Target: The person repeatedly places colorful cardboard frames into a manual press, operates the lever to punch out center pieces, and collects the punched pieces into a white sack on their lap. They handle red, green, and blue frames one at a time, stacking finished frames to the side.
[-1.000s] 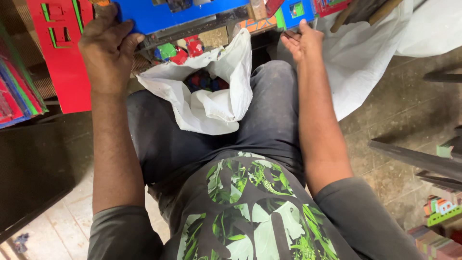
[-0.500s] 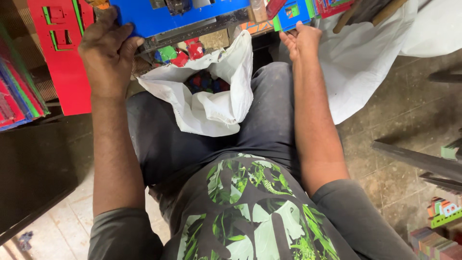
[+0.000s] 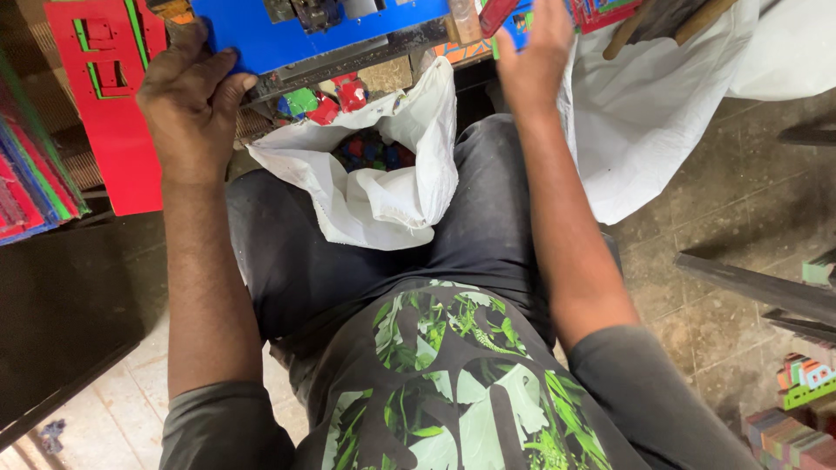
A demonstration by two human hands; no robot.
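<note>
Left hand (image 3: 193, 103) grips the near edge of a blue board (image 3: 287, 39) at the top of view, fingers curled over it. Right hand (image 3: 537, 54) reaches up beside a small red piece (image 3: 498, 15); whether it holds it is unclear. White bag (image 3: 383, 187) of coloured pieces sits open on the lap, under the board.

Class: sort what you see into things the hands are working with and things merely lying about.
In use: left hand on the blue board; right hand; open white sack of coloured pieces.

Lying about: red panel; large white bag; stacked coloured blocks.
</note>
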